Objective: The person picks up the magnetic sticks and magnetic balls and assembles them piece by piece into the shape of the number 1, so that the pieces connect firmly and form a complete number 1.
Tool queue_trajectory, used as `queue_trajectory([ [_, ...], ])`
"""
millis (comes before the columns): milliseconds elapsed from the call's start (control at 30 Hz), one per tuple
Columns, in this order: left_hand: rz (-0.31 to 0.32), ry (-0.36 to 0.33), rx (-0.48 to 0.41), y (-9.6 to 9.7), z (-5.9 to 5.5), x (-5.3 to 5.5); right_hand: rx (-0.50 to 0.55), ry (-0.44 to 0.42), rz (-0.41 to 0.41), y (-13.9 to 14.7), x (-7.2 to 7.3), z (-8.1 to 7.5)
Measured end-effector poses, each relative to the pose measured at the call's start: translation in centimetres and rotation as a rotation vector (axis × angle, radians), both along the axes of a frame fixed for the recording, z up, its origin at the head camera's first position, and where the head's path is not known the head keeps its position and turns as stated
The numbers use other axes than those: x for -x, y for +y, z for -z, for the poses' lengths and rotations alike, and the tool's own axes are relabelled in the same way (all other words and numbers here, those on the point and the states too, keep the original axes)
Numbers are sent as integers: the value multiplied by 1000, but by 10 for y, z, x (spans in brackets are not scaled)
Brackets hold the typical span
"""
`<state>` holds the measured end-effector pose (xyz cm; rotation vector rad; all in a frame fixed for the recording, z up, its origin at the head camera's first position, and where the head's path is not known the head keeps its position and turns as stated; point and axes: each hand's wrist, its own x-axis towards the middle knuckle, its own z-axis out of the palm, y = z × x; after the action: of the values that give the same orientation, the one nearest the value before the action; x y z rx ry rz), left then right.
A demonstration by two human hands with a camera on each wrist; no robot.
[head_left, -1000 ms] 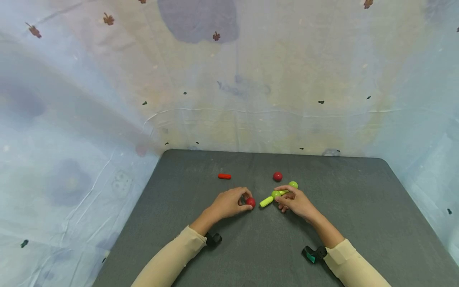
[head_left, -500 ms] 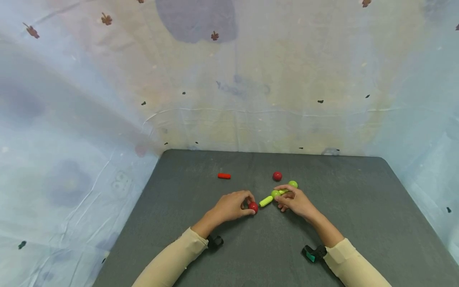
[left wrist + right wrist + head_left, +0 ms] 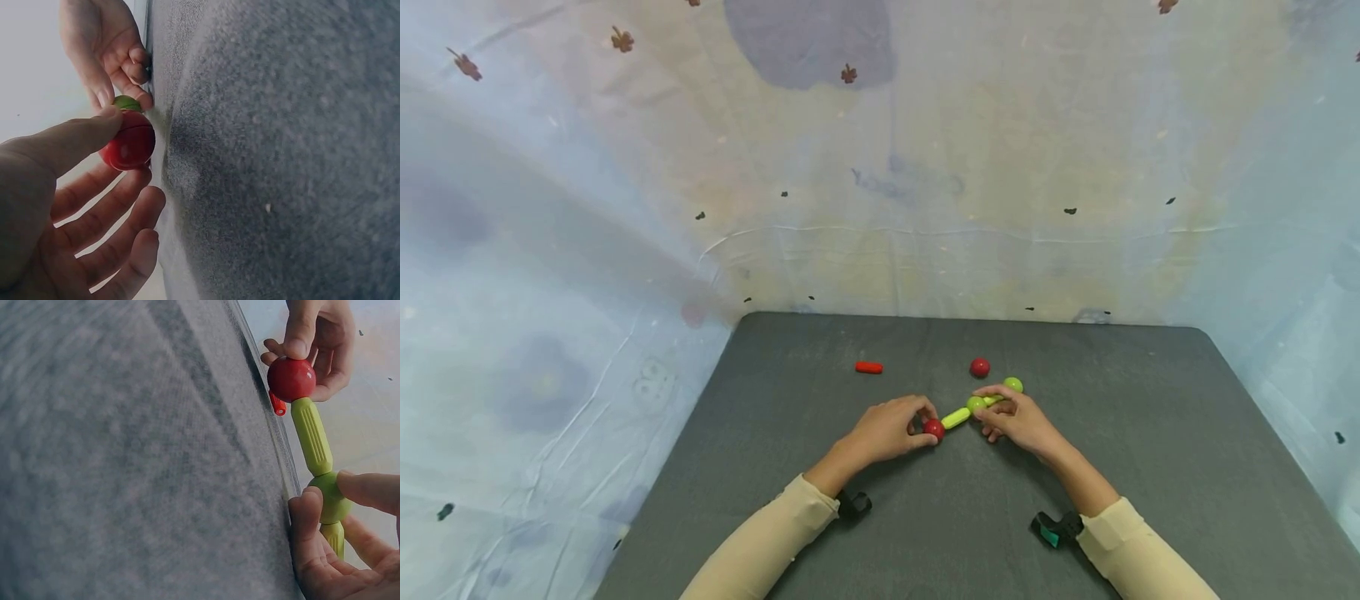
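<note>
A: What is the biggest thing around the two grips?
B: A pale patterned cloth [image 3: 970,150], rising beyond both and coming down outside the left one. Beneath both is a dark grey table [image 3: 1157,433].
A: And the person?
B: A cream left sleeve [image 3: 767,537] and a cream right sleeve [image 3: 1142,546] trail back from the grips. The left hand [image 3: 887,429] and right hand [image 3: 1022,425] face each other, each closed to about a ball's width.
A: Anything at the wrists?
B: A black left wrist device [image 3: 854,506] and black right wrist device [image 3: 1056,529], each behind its grip.
A: What does the right one have?
B: Thumb and finger pinch a green ball [image 3: 331,497]. A yellow-green rod [image 3: 310,436] sticks out of it toward the left grip; a second rod [image 3: 334,537] runs the other way, toward a far green ball [image 3: 1013,385] just past the right fingers.
A: And the left?
B: Thumb and fingertip pinch a red ball [image 3: 292,379], touching the first rod's end; I can't tell whether it's seated there.
A: Anything outside the grips?
B: A loose red ball [image 3: 980,367] lies beyond the right grip, apart from it, and a slim red rod [image 3: 869,367] beyond the left.
</note>
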<state>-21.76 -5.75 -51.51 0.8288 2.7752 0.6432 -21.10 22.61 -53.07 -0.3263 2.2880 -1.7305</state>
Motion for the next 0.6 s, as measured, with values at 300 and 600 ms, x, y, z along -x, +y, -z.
queue_trajectory([
  [300,-5,1,0,-1,0,1,-29,33,-5,1,0,0],
  [600,-10,16,4,-2,0,1,-40,58,-22,1,2,0],
])
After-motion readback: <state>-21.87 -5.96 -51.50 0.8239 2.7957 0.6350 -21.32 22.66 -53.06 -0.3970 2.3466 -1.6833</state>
